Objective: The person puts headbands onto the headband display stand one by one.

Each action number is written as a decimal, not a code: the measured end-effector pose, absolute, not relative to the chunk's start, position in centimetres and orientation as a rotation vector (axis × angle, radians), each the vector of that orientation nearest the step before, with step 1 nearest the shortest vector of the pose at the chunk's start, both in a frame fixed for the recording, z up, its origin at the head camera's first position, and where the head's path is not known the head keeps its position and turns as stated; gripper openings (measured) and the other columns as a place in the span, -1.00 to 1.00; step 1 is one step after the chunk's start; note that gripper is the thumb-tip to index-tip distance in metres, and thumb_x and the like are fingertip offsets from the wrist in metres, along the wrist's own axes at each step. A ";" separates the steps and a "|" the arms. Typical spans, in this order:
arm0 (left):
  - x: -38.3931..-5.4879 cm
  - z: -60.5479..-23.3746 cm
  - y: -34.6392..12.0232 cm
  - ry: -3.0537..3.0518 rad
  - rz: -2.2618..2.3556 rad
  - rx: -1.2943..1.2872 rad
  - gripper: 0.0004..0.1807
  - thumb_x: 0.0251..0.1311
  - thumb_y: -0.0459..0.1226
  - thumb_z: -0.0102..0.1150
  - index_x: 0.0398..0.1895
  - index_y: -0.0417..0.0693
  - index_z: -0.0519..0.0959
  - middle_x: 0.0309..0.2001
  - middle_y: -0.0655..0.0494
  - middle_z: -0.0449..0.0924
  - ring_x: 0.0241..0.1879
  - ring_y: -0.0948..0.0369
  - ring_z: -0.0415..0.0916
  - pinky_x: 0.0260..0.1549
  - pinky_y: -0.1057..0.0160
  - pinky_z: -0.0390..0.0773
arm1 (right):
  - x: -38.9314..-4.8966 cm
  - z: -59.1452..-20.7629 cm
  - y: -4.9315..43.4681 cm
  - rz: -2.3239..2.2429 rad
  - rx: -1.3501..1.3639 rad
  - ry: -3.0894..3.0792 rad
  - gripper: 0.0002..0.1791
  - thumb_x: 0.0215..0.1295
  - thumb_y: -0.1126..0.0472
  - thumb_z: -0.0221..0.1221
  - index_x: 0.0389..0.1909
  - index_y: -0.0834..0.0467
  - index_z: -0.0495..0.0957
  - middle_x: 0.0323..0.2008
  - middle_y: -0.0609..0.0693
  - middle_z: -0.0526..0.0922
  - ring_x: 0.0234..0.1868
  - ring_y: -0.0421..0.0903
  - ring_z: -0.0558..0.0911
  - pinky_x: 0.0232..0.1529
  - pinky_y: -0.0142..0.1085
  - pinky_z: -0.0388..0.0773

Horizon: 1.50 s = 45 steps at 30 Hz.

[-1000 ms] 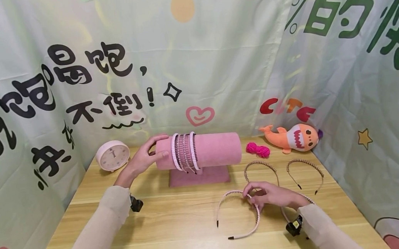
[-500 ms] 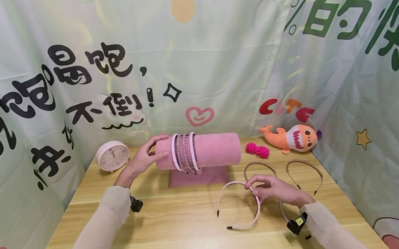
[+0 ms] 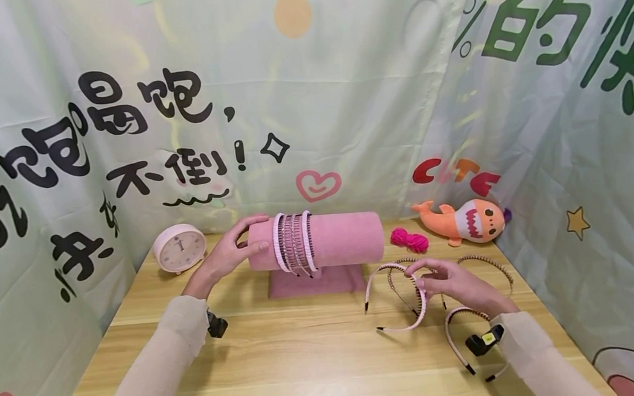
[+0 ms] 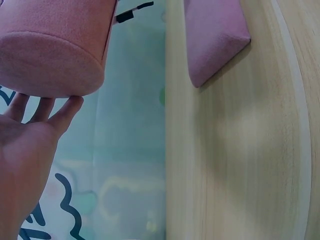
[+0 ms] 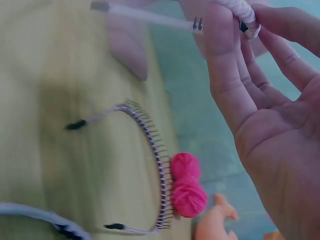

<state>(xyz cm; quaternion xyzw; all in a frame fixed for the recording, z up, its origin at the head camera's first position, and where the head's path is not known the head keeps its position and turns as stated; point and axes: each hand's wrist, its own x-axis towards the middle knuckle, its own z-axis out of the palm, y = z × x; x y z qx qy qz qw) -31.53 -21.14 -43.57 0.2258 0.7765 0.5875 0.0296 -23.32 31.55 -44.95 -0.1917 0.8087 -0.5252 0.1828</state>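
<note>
Left hand (image 3: 224,250) is clasping the left end of the pink stand (image 3: 347,239), thumb and fingers spread wide; several headbands (image 3: 295,242) are encircling it. Farther right, a pale headband (image 3: 424,304) is sitting farther back than a second ago, pinched by the right hand (image 3: 450,282), fingertips nearly meeting: picking up is probably becoming carrying.

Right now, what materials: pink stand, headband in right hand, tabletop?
Pink stand: matte, velvet-like fabric, from the soft nap and edge seam; core hidden.
Headband: pale wrap, perhaps slightly glossy ribbon, from overlapping folds; core unclear.
Tabletop: wood or laminate, satin, from grain and soft sheen.
</note>
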 end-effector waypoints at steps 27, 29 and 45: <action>-31.6 -43.6 -21.0 2.397 1.807 0.698 -0.31 0.44 -0.20 0.41 0.58 0.11 0.41 0.67 0.02 0.24 0.59 -0.11 0.29 0.58 -0.29 0.34 | -26.7 -41.5 29.4 -1.768 -0.344 2.407 -0.51 0.67 0.07 0.21 0.45 0.21 0.49 0.14 -0.12 0.73 0.01 -0.19 0.79 0.07 -0.26 0.81; -31.6 -43.6 -21.0 2.396 1.807 0.699 -0.31 0.44 -0.20 0.41 0.59 0.11 0.41 0.67 0.03 0.24 0.59 -0.11 0.29 0.58 -0.29 0.34 | -26.9 -41.1 29.1 -1.749 -0.344 2.424 -0.47 0.68 0.06 0.20 0.48 0.24 0.45 0.14 -0.06 0.75 0.02 -0.18 0.81 0.07 -0.26 0.81; -31.6 -43.6 -21.1 2.414 1.799 0.723 -0.32 0.45 -0.22 0.39 0.58 0.06 0.42 0.64 -0.02 0.29 0.58 -0.13 0.29 0.57 -0.31 0.35 | -28.1 -38.9 26.3 -1.671 -0.345 2.475 -0.42 0.64 -0.07 0.24 0.52 0.09 0.48 0.33 0.20 0.55 -0.04 -0.14 0.81 -0.13 -0.36 0.69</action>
